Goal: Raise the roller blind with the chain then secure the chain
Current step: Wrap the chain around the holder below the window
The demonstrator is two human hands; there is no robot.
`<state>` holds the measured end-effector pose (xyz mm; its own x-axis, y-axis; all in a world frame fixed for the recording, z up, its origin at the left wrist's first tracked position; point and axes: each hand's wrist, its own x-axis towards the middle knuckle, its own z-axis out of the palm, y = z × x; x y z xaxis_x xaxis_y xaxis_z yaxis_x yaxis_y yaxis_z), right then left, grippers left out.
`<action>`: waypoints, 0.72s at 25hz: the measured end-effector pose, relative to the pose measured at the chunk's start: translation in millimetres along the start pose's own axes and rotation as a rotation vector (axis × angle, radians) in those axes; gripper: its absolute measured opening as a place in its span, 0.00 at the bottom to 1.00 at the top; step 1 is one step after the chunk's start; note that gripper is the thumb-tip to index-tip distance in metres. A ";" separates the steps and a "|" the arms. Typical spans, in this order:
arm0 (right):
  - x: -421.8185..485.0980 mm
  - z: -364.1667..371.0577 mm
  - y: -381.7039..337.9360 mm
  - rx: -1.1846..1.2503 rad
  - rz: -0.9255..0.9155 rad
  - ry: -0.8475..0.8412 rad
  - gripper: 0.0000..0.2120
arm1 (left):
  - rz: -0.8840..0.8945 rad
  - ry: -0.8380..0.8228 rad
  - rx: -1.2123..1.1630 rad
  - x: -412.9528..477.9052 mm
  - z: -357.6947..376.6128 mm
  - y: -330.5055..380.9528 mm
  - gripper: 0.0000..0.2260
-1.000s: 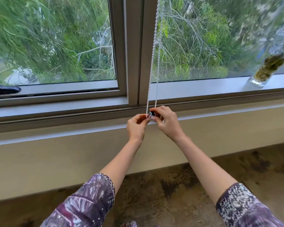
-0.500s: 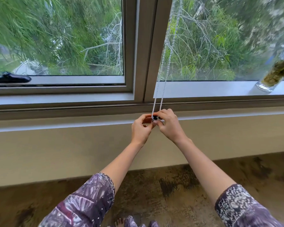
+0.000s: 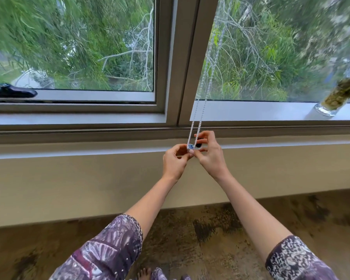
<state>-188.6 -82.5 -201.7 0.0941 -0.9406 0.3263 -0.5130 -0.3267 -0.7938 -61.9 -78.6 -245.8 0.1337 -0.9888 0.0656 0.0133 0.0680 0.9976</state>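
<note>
A white bead chain (image 3: pixel 202 110) hangs as a two-strand loop in front of the right window pane, beside the centre frame post. Its bottom end wraps a small dark blue chain holder (image 3: pixel 190 146) at the ledge below the window. My left hand (image 3: pixel 175 161) pinches the loop's bottom just under the holder. My right hand (image 3: pixel 209 153) pinches the right strand beside the holder, with a small dark part showing between its fingers. The roller blind itself is out of view above the frame.
A grey window frame post (image 3: pixel 188 57) divides two panes. A black window handle (image 3: pixel 10 91) lies at far left. A glass jar with greenish contents (image 3: pixel 335 100) stands on the right sill. A beige wall ledge (image 3: pixel 69 156) runs below, with mottled brown floor underneath.
My view has tilted down and leftward, so the window and hands sit lower and further right. Both hands stay pinched at the chain's bottom; the right hand's fingers have spread a little.
</note>
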 end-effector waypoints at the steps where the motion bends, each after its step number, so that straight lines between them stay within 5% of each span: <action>1: 1.1 -1.2 -0.8 0.043 0.048 -0.007 0.20 | 0.000 -0.010 -0.002 0.8 0.9 -1.3 0.08; 13: 26.7 -14.2 18.8 -0.146 0.094 -0.107 0.09 | 0.005 -0.064 0.034 22.7 14.5 -9.4 0.09; 18: 32.0 -29.0 34.0 -0.232 0.118 -0.051 0.07 | 0.019 0.042 0.331 38.1 22.0 -14.9 0.13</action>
<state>-227.8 -121.0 -203.4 0.0618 -0.9764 0.2070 -0.7045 -0.1896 -0.6839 -78.8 -120.2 -257.6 0.1717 -0.9810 0.0901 -0.3108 0.0328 0.9499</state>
